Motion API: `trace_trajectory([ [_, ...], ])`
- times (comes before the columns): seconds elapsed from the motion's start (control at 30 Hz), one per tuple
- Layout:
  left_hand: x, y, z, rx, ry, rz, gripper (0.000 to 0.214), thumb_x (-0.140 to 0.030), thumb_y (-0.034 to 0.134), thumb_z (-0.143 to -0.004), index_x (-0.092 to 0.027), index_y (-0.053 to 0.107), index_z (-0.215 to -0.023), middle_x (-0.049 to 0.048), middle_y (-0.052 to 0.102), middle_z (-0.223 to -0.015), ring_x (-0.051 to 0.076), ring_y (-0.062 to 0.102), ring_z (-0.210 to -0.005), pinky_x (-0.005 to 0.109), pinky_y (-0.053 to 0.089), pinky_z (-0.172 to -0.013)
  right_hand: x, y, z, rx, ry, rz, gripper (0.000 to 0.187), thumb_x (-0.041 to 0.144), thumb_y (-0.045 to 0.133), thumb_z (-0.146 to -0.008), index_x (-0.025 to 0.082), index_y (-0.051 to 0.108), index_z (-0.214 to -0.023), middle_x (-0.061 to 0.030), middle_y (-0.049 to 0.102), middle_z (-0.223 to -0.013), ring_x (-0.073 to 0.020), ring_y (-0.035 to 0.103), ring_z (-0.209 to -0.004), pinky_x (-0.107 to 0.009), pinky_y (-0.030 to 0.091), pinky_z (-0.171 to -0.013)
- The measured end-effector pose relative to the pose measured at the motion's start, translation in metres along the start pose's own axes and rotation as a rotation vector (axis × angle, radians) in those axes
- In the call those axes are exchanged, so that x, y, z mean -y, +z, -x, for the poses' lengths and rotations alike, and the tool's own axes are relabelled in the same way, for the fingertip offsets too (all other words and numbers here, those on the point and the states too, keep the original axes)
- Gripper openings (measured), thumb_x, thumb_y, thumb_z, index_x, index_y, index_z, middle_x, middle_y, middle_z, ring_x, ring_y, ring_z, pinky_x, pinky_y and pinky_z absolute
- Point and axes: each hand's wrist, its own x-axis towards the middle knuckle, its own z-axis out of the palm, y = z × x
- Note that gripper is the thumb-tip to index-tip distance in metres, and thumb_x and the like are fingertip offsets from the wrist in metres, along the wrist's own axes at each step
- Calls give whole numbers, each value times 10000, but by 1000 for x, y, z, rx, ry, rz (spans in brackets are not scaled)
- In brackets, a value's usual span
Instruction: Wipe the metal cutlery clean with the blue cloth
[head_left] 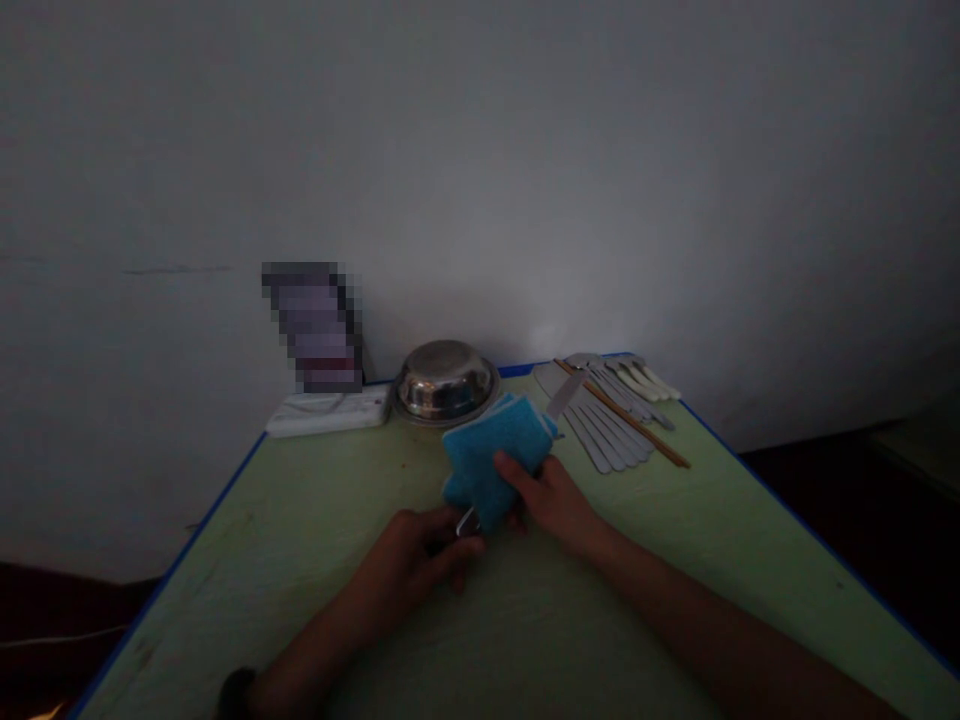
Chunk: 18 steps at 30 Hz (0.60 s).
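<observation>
My left hand (435,548) is closed around the handle end of a metal knife (568,395), low over the middle of the table. The knife's flat blade sticks out past the upper right side of a folded blue cloth (499,445). My right hand (551,497) grips this cloth around the knife, thumb on top and fingers underneath. The middle of the knife is hidden inside the cloth.
Behind the cloth, an upturned steel bowl (445,380) stands near the wall. To its left, a blurred-out screen (319,325) leans by a white marbled board (330,412). At right lie several metal knives (611,440), brown chopsticks (637,422) and white-handled cutlery (652,380). The green table (300,520) has blue edges.
</observation>
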Motion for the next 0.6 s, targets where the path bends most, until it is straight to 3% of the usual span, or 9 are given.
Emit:
trace_trajectory([
  [0.07,0,1,0,1,-16,-24,311,-378,491,-853,-163,572,-643,-53,558,-518,99,488,-484,185,332,-474,1,-1,-1,-4,3,-79,436,572,550,-731,163,527,-581,28,516,-412,-89,473,-333,-196,363,-331],
  [0.27,5,5,0,41,-34,-127,472,-373,379,-898,-151,595,-543,-33,530,-492,90,466,-449,183,338,-464,4,-6,-1,169,8,-260,278,350,730,-626,153,578,-749,41,576,-541,-85,504,-414,-203,449,-383],
  [0.5,-2,-2,4,89,58,26,442,-337,295,-953,-159,614,-705,-2,632,-667,121,594,-634,203,448,-655,2,-5,-1,152,-17,-314,237,314,724,-637,155,576,-732,46,567,-542,-81,494,-423,-200,434,-388],
  [0.6,-4,-3,4,105,55,50,426,-343,297,-954,-162,597,-712,-7,618,-640,123,592,-623,212,457,-676,1,-2,1,131,-8,-273,268,341,727,-635,162,571,-759,47,575,-533,-90,511,-432,-214,445,-419],
])
